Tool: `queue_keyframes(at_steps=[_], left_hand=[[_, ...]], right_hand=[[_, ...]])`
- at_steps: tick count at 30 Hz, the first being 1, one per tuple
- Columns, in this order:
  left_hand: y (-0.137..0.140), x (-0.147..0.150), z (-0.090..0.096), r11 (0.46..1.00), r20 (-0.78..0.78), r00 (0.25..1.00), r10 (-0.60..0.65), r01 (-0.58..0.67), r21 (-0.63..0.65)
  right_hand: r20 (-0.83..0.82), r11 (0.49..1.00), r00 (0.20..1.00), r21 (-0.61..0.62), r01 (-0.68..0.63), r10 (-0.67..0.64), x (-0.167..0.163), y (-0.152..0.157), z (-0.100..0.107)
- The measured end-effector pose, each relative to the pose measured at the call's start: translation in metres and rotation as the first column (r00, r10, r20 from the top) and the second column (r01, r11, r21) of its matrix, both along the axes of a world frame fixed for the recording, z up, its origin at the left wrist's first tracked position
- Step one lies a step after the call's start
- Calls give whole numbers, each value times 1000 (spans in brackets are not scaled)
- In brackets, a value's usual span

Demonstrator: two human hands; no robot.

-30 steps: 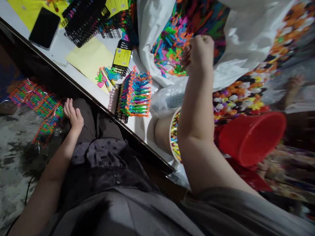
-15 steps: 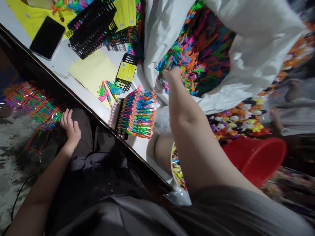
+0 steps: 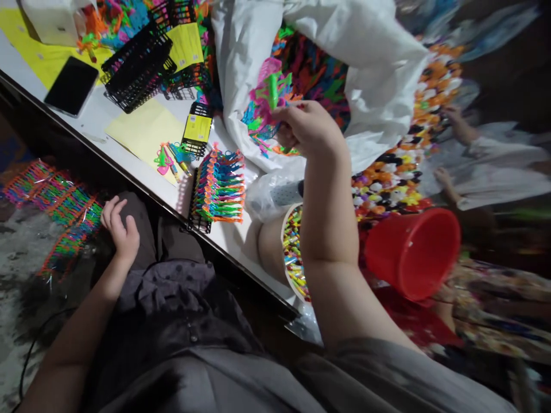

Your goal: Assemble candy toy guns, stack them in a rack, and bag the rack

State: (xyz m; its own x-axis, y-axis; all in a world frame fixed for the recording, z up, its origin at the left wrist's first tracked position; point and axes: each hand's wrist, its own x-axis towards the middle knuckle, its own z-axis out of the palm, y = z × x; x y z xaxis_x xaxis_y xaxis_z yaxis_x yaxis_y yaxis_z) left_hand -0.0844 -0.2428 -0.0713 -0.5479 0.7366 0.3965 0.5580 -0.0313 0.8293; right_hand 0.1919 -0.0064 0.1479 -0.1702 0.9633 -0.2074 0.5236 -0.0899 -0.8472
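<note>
My right hand [image 3: 312, 129] pinches small pink and green plastic toy pieces [image 3: 272, 86] at the mouth of a large white sack [image 3: 376, 123]. Inside the sack lie many more loose, bright plastic pieces [image 3: 327, 74]. My left hand [image 3: 120, 229] rests by my knee with its fingers apart, holding nothing. On the table edge between my hands stands a black rack [image 3: 200, 225] filled with rows of coloured plastic pieces [image 3: 226, 186]. Several loose pieces [image 3: 166, 160] lie beside it on a pale yellow sheet [image 3: 140, 129].
Black grid racks [image 3: 138, 66], a yellow-labelled rack [image 3: 197, 129] and a phone [image 3: 72, 86] lie on the table. A tub [image 3: 271, 244] of small coloured pieces and a red bucket [image 3: 413, 252] stand right. Bagged pieces [image 3: 55, 189] hang left. Another person's sleeve [image 3: 503, 152] shows far right.
My right hand has risen from inside the sack with pink and green pieces in its fingers. The view has shifted, and my left hand stays by my knee.
</note>
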Motion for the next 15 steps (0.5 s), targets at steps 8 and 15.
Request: queue_keyframes(at_steps=[8,15], left_hand=[[-33,81,100,640,469,458,-755,669,378],[-58,125,128,701,813,274,-514,681,214]], right_hand=[[18,597,599,-100,-796,801,-23,-181,20],[10,739,755,-217,-638,656,20,-231,1]])
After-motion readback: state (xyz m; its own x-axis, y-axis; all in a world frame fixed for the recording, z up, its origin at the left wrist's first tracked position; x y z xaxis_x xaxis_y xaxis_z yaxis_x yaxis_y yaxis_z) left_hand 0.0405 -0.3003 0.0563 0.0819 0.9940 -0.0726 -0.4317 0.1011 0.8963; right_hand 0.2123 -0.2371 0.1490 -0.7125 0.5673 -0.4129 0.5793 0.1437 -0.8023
